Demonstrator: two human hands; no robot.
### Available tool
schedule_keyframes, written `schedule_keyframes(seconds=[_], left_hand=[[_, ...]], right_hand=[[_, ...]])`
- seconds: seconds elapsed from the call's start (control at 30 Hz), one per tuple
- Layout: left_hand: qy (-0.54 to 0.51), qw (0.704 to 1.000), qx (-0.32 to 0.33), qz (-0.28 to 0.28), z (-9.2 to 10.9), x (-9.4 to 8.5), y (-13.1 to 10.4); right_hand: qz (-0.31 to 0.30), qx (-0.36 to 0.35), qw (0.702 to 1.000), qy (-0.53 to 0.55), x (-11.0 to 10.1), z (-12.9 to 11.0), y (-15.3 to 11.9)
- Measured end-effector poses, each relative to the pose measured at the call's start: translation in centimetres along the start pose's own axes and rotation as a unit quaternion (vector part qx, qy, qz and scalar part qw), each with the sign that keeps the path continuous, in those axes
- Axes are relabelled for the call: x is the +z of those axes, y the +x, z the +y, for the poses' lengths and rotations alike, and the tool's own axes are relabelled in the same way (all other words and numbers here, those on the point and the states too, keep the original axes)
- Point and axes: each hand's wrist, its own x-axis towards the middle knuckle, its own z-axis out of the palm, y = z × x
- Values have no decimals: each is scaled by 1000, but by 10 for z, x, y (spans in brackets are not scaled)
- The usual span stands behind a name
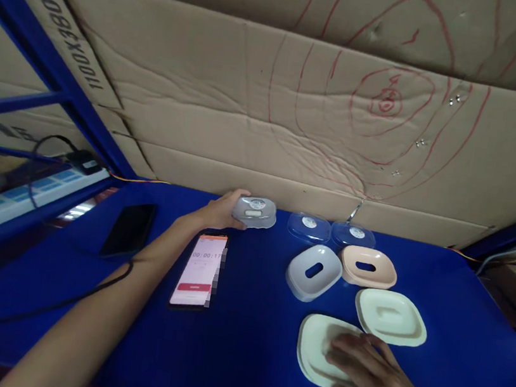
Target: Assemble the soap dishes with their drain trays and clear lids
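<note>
At the back of the blue table, my left hand [228, 210] grips the left end of a grey soap box [261, 221] with a clear lid and a round sticker. My right hand [370, 369] is on a pale green soap dish tray [316, 343] near the front, fingers over its top and thumb at its near edge. Just behind that lies a second pale green tray [404, 332]. Farther back sit a grey slotted dish [300, 283] and a peach slotted dish [384, 267]. Two clear lids, one on the left [297, 230] and one on the right [364, 240], lie by the cardboard.
A phone with a running timer [197, 268] lies right of my left forearm; a dark phone [128, 230] lies left of it. A black cable [80, 293] passes by that forearm. Cardboard [206, 84] walls the back, and a power strip [37, 194] is at the left.
</note>
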Motion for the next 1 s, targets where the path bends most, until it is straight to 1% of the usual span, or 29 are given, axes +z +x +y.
schedule_keyframes(seconds=[0.07,0.13,0.2,0.27,0.33,0.37,0.4,0.43,0.47,0.5,0.57,0.67,0.77,0.83,0.9,0.93,0.97,1.0], left_hand=[[22,1000,3,9,8,4,-7],[45,998,18,27,24,12,-22],[57,997,46,39,47,25,-46],[55,995,76,35,74,43,-76],[43,992,116,2,100,62,-107],[30,988,147,-33,110,70,-121],[21,982,172,-70,118,78,-132],[17,978,178,-108,125,84,-141],[19,975,176,-134,129,90,-147],[25,973,169,-155,132,94,-151],[32,972,156,-172,134,99,-153],[23,972,151,-181,134,103,-150],[1,971,148,-188,132,104,-147],[-53,978,118,-165,127,104,-144],[-151,979,72,-115,121,103,-139],[-210,973,46,-87,118,103,-137],[-271,960,21,-65,115,102,-134],[-332,942,-3,-54,112,102,-132]], right_hand=[[-6,-4,1000,0,5,-3,2],[-16,-17,1000,16,4,-2,11],[-18,-26,999,40,-1,3,25],[13,-17,998,51,-6,14,43],[62,-4,998,29,-7,30,63],[79,-3,997,8,-6,38,73],[82,-9,996,-13,-4,45,81],[78,-19,996,-31,-2,52,88],[71,-29,996,-45,1,57,93],[68,-35,996,-52,3,61,96],[76,-36,995,-54,5,65,99],[112,-13,993,-34,2,66,95],[161,29,987,9,-3,64,89],[201,59,977,45,-5,60,86],[220,71,970,75,-5,53,83],[216,67,970,86,-4,49,83],[205,58,973,94,-3,45,82],[191,44,975,100,-1,40,83]])
